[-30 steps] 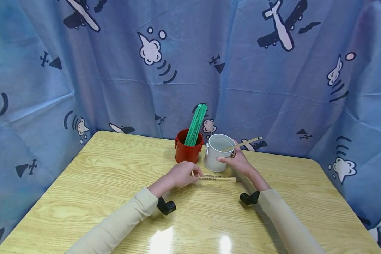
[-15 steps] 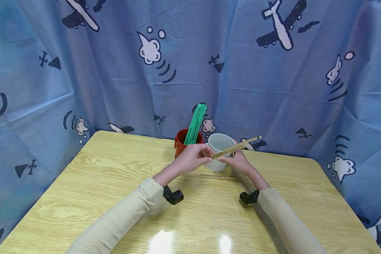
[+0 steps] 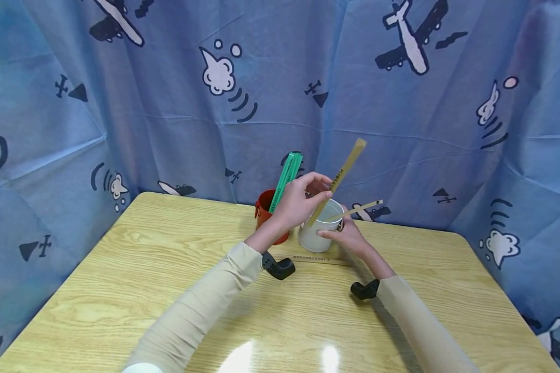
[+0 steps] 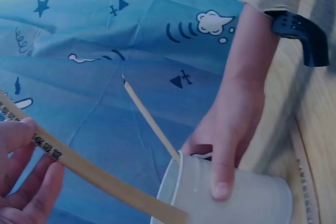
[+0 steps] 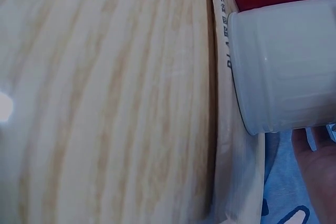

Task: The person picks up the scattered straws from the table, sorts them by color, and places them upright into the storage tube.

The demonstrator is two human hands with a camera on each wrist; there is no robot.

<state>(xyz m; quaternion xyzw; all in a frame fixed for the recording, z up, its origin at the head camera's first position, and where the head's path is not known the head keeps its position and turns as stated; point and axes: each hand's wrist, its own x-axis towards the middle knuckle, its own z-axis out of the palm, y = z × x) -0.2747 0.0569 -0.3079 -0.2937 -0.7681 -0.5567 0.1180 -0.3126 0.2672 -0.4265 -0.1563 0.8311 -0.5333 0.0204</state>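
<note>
My left hand (image 3: 301, 199) pinches a long paper-wrapped straw (image 3: 343, 176) between thumb and fingers. The straw slants upward to the right, its lower end overlapping the rim of a white bucket (image 3: 315, 239) in the head view. My right hand (image 4: 226, 124) grips that bucket at its right side, thumb in front and the other fingers partly hidden behind. A thinner wrapped straw (image 3: 361, 209) leans out of the bucket over its right rim. Flat on the table, in front of the bucket, lies another paper-wrapped straw (image 5: 223, 103).
Left of the white bucket stands a red bucket (image 3: 263, 207), partly covered by my left hand. Several green-wrapped straws (image 3: 287, 176) stick up from it. A blue patterned curtain (image 3: 280, 103) hangs behind the wooden table (image 3: 168, 259).
My left hand has picked a wrapped straw up from the table, raised it to the white bucket and tilted it steeply. My right hand stays on the bucket.
</note>
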